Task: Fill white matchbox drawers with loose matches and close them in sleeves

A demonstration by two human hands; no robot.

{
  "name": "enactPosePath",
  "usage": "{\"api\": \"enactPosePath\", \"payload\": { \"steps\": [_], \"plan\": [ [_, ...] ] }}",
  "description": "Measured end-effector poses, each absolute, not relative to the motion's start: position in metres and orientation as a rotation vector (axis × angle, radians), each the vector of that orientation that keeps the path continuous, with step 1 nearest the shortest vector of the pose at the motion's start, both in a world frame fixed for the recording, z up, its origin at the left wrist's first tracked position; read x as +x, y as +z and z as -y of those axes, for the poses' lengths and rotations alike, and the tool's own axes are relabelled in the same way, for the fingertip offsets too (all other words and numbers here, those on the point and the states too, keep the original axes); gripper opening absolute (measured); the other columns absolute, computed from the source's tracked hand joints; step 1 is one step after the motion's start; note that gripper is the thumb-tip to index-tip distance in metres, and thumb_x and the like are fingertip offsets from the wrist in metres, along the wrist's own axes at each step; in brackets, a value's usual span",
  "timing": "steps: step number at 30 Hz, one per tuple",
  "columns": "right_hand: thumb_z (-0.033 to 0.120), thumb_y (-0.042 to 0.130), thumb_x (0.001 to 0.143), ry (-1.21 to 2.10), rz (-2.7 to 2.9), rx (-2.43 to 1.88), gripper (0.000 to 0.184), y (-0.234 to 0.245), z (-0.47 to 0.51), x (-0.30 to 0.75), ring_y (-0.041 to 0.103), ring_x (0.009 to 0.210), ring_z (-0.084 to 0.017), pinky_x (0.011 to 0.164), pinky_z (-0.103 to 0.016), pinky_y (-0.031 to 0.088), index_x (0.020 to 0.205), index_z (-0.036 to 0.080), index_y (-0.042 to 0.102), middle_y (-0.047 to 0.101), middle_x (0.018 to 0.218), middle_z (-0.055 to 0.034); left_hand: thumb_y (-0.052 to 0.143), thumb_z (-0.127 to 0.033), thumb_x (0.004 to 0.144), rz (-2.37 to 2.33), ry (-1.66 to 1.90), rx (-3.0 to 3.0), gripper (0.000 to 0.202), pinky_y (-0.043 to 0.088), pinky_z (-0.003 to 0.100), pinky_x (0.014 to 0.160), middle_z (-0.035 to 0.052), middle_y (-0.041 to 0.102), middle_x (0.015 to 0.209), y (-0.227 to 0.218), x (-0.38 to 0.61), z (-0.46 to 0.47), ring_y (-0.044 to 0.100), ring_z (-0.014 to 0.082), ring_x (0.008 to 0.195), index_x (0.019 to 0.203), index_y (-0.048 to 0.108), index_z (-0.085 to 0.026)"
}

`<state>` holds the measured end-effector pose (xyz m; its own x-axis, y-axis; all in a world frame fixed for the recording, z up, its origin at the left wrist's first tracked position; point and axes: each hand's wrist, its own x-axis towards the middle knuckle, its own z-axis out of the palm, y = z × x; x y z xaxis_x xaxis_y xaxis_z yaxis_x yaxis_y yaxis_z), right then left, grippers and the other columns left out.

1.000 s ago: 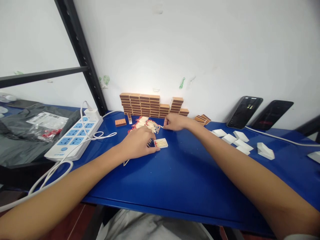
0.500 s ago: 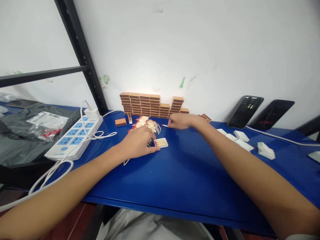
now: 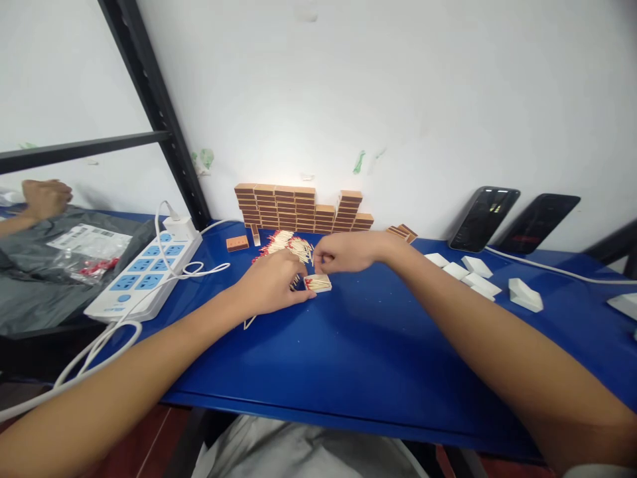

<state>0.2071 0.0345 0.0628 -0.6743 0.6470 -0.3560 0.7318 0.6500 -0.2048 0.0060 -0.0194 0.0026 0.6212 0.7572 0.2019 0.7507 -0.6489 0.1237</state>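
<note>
My left hand (image 3: 276, 282) is closed on the end of a small white matchbox tray (image 3: 326, 287), thumb in front and fingers behind. Red-tipped matchsticks (image 3: 317, 282) lie lengthwise inside it. Just above the tray's back edge is my right hand (image 3: 343, 252), thumb and fingertips pinched together; whatever they hold is hidden. Behind my left hand spreads a loose pile of matches (image 3: 281, 245), partly covered by that hand. An upright small box (image 3: 255, 235) and a brown matchbox (image 3: 237, 243) are left of the pile.
Stacked matchboxes (image 3: 276, 207) line the wall, with a few loose boxes (image 3: 402, 232) to their right. A white power strip (image 3: 144, 272) with cables lies left. White blocks (image 3: 482, 284) and two phones (image 3: 484, 219) are right. Another person's hand (image 3: 47, 198) shows far left.
My right hand has come left and nearer, from beside the pile, where a matchstick showed at its fingertips, to the tray. My left hand keeps its hold. Another person's hand has appeared far left.
</note>
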Motion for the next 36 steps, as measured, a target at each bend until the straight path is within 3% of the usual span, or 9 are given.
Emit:
{"api": "enactPosePath", "payload": {
  "steps": [5, 9, 15, 19, 24, 30, 36],
  "plan": [
    [0.035, 0.064, 0.095, -0.238, -2.642, 1.712, 0.026, 0.041, -0.048, 0.198, 0.064, 0.073, -0.018, 0.060, -0.028, 0.038, 0.084, 0.015, 0.076, 0.077, 0.086, -0.0103, 0.073, -0.051, 0.091, -1.273, 0.383, 2.814, 0.035, 0.050, 0.035, 0.080, 0.0073, 0.072, 0.094, 0.001, 0.005, 0.019, 0.066, 0.0257, 0.096, 0.103, 0.077, -0.019],
    [0.045, 0.071, 0.091, -0.302, -2.520, 1.745, 0.030, 0.028, -0.052, 0.192, 0.069, 0.083, -0.021, 0.063, -0.028, 0.042, 0.090, 0.015, 0.078, 0.079, 0.097, -0.0129, 0.074, -0.051, 0.091, -1.285, 0.383, 2.809, 0.035, 0.050, 0.035, 0.080, 0.0077, 0.073, 0.095, 0.001, 0.004, 0.019, 0.067, 0.0259, 0.096, 0.103, 0.077, -0.018],
    [0.030, 0.067, 0.093, -0.425, -2.483, 1.607, 0.021, 0.033, -0.054, 0.199, 0.069, 0.083, -0.020, 0.065, -0.026, 0.045, 0.096, 0.013, 0.079, 0.079, 0.096, -0.0107, 0.075, -0.049, 0.090, -1.264, 0.405, 2.811, 0.032, 0.050, 0.036, 0.082, 0.0083, 0.074, 0.099, 0.002, 0.005, 0.021, 0.067, 0.0267, 0.098, 0.099, 0.076, -0.018],
    [0.021, 0.064, 0.089, -0.452, -2.476, 1.531, 0.018, 0.041, -0.055, 0.206, 0.066, 0.076, -0.019, 0.063, -0.028, 0.044, 0.089, 0.013, 0.080, 0.078, 0.088, -0.0093, 0.074, -0.050, 0.090, -1.274, 0.397, 2.806, 0.034, 0.050, 0.035, 0.080, 0.0080, 0.073, 0.096, 0.002, 0.006, 0.021, 0.067, 0.0257, 0.095, 0.099, 0.076, -0.018],
    [0.019, 0.062, 0.086, -0.392, -2.485, 1.539, 0.018, 0.040, -0.058, 0.210, 0.062, 0.068, -0.019, 0.060, -0.029, 0.042, 0.079, 0.012, 0.076, 0.074, 0.079, -0.0099, 0.074, -0.050, 0.090, -1.284, 0.386, 2.791, 0.034, 0.050, 0.035, 0.079, 0.0076, 0.073, 0.095, 0.003, 0.006, 0.021, 0.066, 0.0246, 0.091, 0.101, 0.077, -0.018],
    [0.022, 0.064, 0.089, -0.403, -2.515, 1.606, 0.016, 0.032, -0.059, 0.204, 0.063, 0.075, -0.017, 0.062, -0.026, 0.041, 0.091, 0.013, 0.077, 0.076, 0.088, -0.0090, 0.074, -0.050, 0.091, -1.271, 0.386, 2.803, 0.034, 0.050, 0.035, 0.080, 0.0079, 0.073, 0.095, 0.002, 0.006, 0.020, 0.066, 0.0250, 0.092, 0.101, 0.077, -0.018],
    [0.021, 0.056, 0.094, -0.265, -2.462, 1.427, 0.027, 0.042, -0.053, 0.206, 0.056, 0.068, -0.018, 0.063, -0.030, 0.037, 0.071, 0.015, 0.069, 0.068, 0.073, -0.0073, 0.074, -0.050, 0.090, -1.278, 0.398, 2.803, 0.034, 0.051, 0.036, 0.081, 0.0086, 0.074, 0.098, 0.002, 0.006, 0.021, 0.067, 0.0264, 0.097, 0.100, 0.076, -0.018]
  ]
}}
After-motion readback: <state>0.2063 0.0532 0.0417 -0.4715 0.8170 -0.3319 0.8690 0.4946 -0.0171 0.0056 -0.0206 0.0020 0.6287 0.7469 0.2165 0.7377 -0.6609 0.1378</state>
